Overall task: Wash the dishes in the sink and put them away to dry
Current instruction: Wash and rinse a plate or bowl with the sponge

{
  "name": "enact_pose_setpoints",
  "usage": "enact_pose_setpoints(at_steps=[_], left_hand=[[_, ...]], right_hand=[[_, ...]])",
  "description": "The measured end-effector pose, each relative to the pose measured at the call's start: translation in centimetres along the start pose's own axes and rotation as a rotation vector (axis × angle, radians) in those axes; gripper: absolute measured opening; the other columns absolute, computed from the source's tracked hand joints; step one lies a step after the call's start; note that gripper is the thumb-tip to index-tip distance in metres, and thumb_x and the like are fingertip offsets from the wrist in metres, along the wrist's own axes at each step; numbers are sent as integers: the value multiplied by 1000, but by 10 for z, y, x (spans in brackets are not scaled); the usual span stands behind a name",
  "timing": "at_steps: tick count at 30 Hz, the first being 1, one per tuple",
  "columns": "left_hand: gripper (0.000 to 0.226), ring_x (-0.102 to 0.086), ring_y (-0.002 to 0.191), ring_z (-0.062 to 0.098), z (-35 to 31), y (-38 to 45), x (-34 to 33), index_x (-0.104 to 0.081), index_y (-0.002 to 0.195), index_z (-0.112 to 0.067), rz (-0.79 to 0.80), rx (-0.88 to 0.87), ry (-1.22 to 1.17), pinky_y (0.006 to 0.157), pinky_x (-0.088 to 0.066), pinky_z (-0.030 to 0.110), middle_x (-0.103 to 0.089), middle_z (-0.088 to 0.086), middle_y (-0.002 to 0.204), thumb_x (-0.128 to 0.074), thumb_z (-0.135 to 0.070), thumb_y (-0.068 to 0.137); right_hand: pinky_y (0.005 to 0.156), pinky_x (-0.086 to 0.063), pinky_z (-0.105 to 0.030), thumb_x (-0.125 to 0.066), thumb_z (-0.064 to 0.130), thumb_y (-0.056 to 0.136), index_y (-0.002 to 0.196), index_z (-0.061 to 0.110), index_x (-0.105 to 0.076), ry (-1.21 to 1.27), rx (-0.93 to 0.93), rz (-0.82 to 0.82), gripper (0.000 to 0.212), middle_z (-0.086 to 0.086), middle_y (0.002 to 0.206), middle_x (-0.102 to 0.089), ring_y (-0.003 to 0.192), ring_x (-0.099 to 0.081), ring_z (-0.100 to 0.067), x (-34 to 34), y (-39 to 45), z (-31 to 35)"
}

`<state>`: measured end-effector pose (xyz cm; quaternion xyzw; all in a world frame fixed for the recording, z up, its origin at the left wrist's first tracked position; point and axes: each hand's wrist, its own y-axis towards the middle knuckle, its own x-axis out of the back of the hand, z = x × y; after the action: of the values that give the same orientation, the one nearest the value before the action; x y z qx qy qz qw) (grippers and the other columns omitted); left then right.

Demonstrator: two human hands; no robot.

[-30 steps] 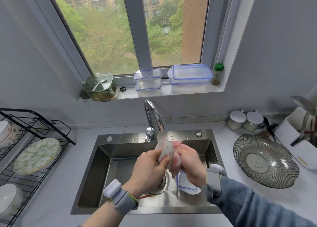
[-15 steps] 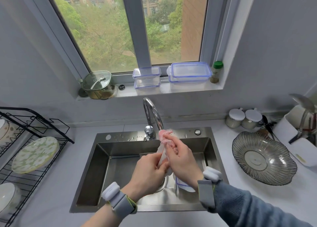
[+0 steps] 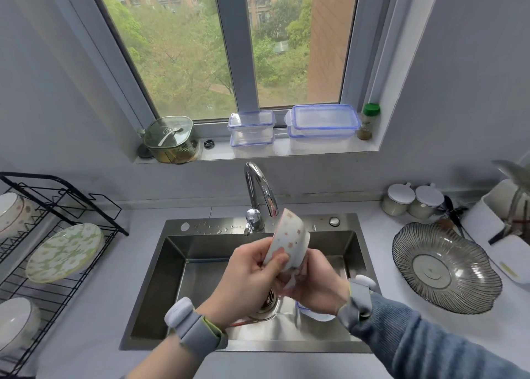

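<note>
Bowl (image 3: 289, 239) tilted above steel sink (image 3: 200, 264), under faucet (image 3: 259, 195). Left hand (image 3: 246, 281) fingers curled round its side; right hand (image 3: 318, 287) grips below. Grey counter (image 3: 381, 235), window (image 3: 229, 43) behind, rack (image 3: 57, 206) left.

No readable text, label, brand, number or sign showed anywhere in the view.
</note>
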<state>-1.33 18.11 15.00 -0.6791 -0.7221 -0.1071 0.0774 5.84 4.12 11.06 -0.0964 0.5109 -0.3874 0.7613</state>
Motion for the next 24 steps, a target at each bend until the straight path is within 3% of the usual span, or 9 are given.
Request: enact_pose_setpoints(at_steps=[3, 5, 8, 11, 15, 18, 21, 22, 24], left_hand=[[11, -59, 69, 7, 0, 14, -3, -71, 91, -12, -57, 4, -39, 65, -51, 27, -69, -6, 73, -64, -7, 99], [10, -57, 74, 11, 7, 22, -1, -71, 92, -11, -98, -1, 18, 69, -54, 37, -70, 8, 77, -67, -19, 96], [23, -53, 72, 14, 23, 27, 2, -68, 92, -10, -103, 15, 166, 69, -55, 51, -67, 12, 77, -66, -33, 94], [15, -46, 62, 15, 28, 23, 7, -66, 86, -18, -85, -29, 345, 61, -52, 43, -63, 2, 67, -66, -30, 96], [18, -38, 66, 34, 27, 16, 10, -49, 79, -27, -61, -61, 671, 56, -43, 40, -56, 9, 66, -61, -34, 90], [18, -42, 69, 37, 24, 12, 6, -48, 81, -25, -19, -43, 780, 56, -37, 39, -60, 10, 69, -64, -28, 87], [22, -48, 74, 34, 16, 6, -1, -47, 80, -27, 31, -53, 811, 58, -30, 38, -61, 7, 73, -65, -36, 89], [26, -46, 74, 33, 13, 3, -2, -45, 77, -29, 49, -57, 811, 59, -29, 38, -60, 5, 74, -65, -39, 90], [29, -40, 70, 32, 9, -1, -3, -42, 74, -31, 79, -65, 811, 59, -33, 39, -58, 3, 73, -64, -40, 91]], right_hand=[[78, -63, -36, -36, 12, 98, 104, 3, -76, 135, 9, -3, 42, -16, 100, -72, 82, -72, -25, -5, 1, -5], [94, -58, -40, -35, 8, 94, 105, 7, -73, 150, 14, -50, 39, -19, 102, -64, 85, -63, -26, -10, 1, -4], [83, -53, -38, -33, 3, 92, 89, 4, -65, 126, 38, -108, 33, -19, 82, -63, 69, -58, -25, -16, -4, -1], [84, -53, -37, -39, 11, 101, 106, -1, -72, 40, 65, -152, 36, -19, 100, -71, 81, -66, -26, -13, -11, 2], [56, -47, -31, -44, 11, 104, 94, 6, -65, -91, 181, -334, 23, -14, 76, -62, 60, -59, -23, -9, -9, 4], [51, -36, -31, -41, 3, 104, 85, 5, -56, -280, 284, -415, 25, -13, 61, -52, 48, -50, -24, -10, -6, 6], [66, -55, -38, -42, 0, 105, 122, 14, -59, -332, 373, -494, 28, -8, 87, -63, 77, -62, -25, -13, 1, 15], [72, -56, -41, -43, 1, 105, 126, 15, -60, -334, 382, -509, 31, -9, 93, -66, 85, -62, -27, -15, 3, 19], [67, -51, -37, -43, -1, 103, 124, 10, -68, -381, 384, -488, 34, -12, 97, -71, 85, -63, -28, -15, 6, 26]])
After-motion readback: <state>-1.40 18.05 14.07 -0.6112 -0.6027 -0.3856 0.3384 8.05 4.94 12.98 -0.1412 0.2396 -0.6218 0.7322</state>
